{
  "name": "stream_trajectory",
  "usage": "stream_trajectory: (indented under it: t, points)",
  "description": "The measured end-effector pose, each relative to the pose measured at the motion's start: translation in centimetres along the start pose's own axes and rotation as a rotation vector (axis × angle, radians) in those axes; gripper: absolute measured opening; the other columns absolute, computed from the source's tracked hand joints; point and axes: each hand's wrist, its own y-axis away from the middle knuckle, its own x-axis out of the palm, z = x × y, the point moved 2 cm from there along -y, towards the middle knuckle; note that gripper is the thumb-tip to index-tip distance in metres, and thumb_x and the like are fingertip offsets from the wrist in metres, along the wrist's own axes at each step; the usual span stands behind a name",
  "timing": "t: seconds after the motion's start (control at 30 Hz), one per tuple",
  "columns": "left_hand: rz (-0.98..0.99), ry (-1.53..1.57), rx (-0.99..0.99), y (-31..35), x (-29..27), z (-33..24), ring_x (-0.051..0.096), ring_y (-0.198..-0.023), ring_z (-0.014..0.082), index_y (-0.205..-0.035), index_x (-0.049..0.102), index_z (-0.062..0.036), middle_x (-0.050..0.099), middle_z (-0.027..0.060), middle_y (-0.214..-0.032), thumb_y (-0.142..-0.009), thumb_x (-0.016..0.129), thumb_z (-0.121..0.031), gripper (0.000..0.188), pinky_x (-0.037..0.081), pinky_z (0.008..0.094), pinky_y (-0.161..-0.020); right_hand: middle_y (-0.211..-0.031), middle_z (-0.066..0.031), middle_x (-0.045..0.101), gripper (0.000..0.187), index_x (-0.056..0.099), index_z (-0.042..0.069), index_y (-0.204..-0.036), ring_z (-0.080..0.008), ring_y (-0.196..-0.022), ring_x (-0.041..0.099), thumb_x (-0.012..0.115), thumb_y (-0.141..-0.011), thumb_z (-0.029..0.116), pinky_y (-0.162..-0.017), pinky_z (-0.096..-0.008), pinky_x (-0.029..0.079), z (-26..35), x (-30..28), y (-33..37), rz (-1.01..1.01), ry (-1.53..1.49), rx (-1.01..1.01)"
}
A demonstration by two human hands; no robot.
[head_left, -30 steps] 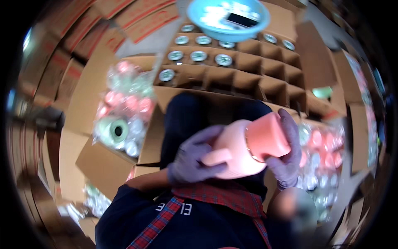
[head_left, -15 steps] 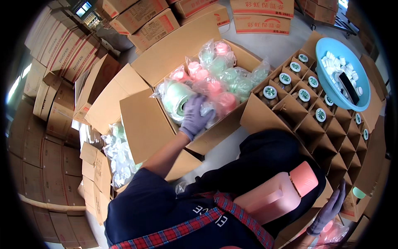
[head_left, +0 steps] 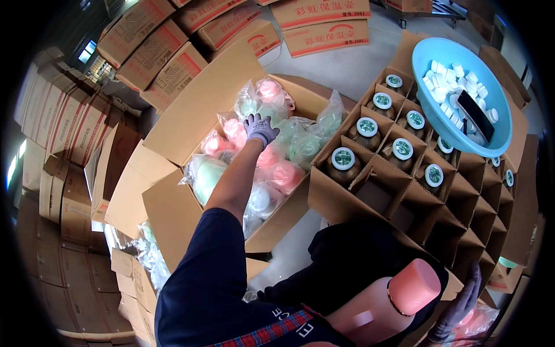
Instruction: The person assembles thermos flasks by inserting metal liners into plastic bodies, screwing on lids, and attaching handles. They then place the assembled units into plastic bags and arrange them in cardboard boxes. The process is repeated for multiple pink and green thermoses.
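My left hand (head_left: 261,128), in a pale purple glove, reaches into an open carton (head_left: 277,231) of plastic-bagged pink parts (head_left: 287,175) and green parts (head_left: 209,176). Its fingers are spread over the bagged pieces near the far side, with none visibly gripped. A pink thermos bottle (head_left: 370,312) with a coral lid (head_left: 414,286) lies tilted across my lap, apart from both hands. At the lower right my gloved right hand (head_left: 459,306) is held up with straight fingers, beside a divided carton (head_left: 329,202). Its palm seems to hold nothing.
Glass liners (head_left: 343,161) with round white-and-green tops stand in several of the divided carton's cells. A blue basin (head_left: 425,101) of white caps (head_left: 445,78) and a black phone-like object (head_left: 475,115) rests on its far right corner. Stacked cartons (head_left: 326,37) line the back and left.
My left hand has moved farther into the carton, from the near green piece to the pieces at its far side. The view has shifted; the right hand stays raised at the lower right.
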Motion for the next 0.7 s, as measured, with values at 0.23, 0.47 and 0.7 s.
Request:
stream_trajectory:
  t: [0.23,0.47,0.7]
  points:
    - [-0.157,-0.020,-0.080,-8.2,2.2,-2.5,0.025,-0.144,0.0384,-0.141,0.049,-0.0160,0.035,0.0182,-0.153,-0.083,0.061,-0.055,0.071,0.020,0.0556,-0.115,-0.088,-0.0199,0.063,0.057,0.064,-0.004,-0.093,-0.0292,-0.084,0.062,0.060,-0.090,0.053,-0.078,-0.0376,0.049,8.5,8.7,-4.5,0.763,-0.224,-0.175]
    - [-0.226,-0.076,-0.049,-17.7,4.8,0.6,0.030,-0.140,0.0389,-0.138,0.055,-0.0237,0.039,0.0181,-0.149,-0.085,0.055,-0.060,0.064,0.022,0.0557,-0.114,-0.074,-0.0119,0.056,0.039,0.057,0.003,-0.080,-0.0222,-0.069,0.054,0.058,-0.093,0.040,-0.064,-0.0342,0.044,5.6,13.5,-7.8,0.700,-0.496,-0.124]
    - [0.057,-0.211,-0.189,-24.4,8.2,-2.0,-0.004,-0.152,0.0381,-0.142,0.054,-0.0337,0.005,0.0074,-0.167,-0.083,0.049,-0.072,0.070,0.001,0.0598,-0.118,-0.074,-0.0094,0.054,0.043,0.059,0.007,-0.073,-0.0184,-0.063,0.052,0.061,-0.091,0.046,-0.060,-0.0304,0.044,1.4,12.8,-8.1,0.648,-0.414,0.001]
